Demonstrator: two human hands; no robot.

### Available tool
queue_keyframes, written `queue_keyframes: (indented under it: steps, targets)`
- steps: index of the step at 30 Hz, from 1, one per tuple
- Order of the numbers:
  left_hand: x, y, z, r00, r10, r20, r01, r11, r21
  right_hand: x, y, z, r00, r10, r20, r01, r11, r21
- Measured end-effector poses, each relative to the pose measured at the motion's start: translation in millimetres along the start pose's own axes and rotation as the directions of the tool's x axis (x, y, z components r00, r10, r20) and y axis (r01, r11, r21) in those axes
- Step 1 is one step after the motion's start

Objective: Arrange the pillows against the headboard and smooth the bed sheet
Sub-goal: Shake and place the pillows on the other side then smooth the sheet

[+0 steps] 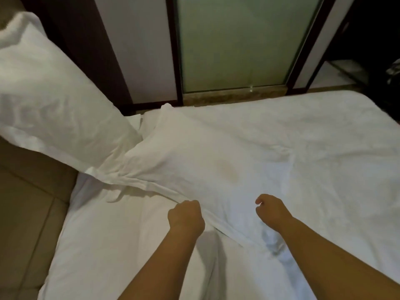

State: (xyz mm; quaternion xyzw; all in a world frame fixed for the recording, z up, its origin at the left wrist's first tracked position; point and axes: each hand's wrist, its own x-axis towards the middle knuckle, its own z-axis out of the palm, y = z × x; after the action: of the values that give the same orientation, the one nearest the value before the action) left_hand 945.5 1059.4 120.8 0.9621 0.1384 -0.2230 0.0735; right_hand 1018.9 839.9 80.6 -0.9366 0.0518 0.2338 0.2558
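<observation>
White bedding fills most of the view, the bed sheet (121, 241) spreading rumpled across the mattress nearest the camera. Two bare hands reach out over it: the left hand (186, 217) is closed in a fist, pinching the near edge of a pillow (194, 167), while the right hand (270, 210) hovers just above the same pillow with its fingers loosely curled, gripping nothing that can be seen. That pillow lies flat in the middle of the bed and carries a faint yellowish stain (228, 171). Beyond it to the left, a second pillow (49, 109) leans up against the padded tan headboard (26, 187), its lower corner touching the first. Farther back stand a dark-framed frosted glass panel (236, 44) and pale wall panels. No writing or label is readable anywhere.
</observation>
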Motion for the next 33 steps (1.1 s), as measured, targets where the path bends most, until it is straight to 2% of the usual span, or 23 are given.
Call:
queue_keyframes:
  steps: [5, 9, 12, 16, 20, 28, 33]
  targets:
    - [10.4, 74.8, 35.6, 0.998, 0.048, 0.036, -0.052, 0.991, 0.126, 15.9, 80.1, -11.0, 0.993, 0.059, 0.102, -0.059, 0.998, -0.006]
    - [24.1, 106.9, 65.5, 0.999, 0.023, 0.048, -0.034, 0.971, 0.238, 33.6, 109.2, -6.5, 0.981, 0.043, 0.187, -0.029, 0.997, -0.077]
    - [39.9, 108.0, 71.5, 0.999, 0.041, 0.012, -0.042, 0.944, 0.328, 43.4, 98.6, 5.4, 0.985, -0.058, 0.161, 0.093, 0.970, -0.222]
    - [70.8, 93.5, 71.6, 0.996, 0.080, -0.033, -0.056, 0.889, 0.455, 54.3, 70.7, 38.9, 0.949, -0.240, 0.205, 0.280, 0.940, -0.196]
    - [113.7, 78.7, 83.5, 0.996, 0.084, 0.032, -0.087, 0.791, 0.606, 74.6, 55.9, 76.8, 0.923, -0.243, 0.299, 0.303, 0.937, -0.175]
    - [216.1, 72.6, 119.0, 0.999, -0.040, 0.013, 0.029, 0.873, 0.486, 180.6, 36.3, 116.7, 0.941, -0.231, 0.247, 0.277, 0.946, -0.171]
    - [261.5, 65.3, 140.7, 0.998, -0.026, -0.059, 0.051, 0.883, 0.466, 228.3, 31.8, 134.5, 0.913, -0.245, 0.327, 0.330, 0.914, -0.236]
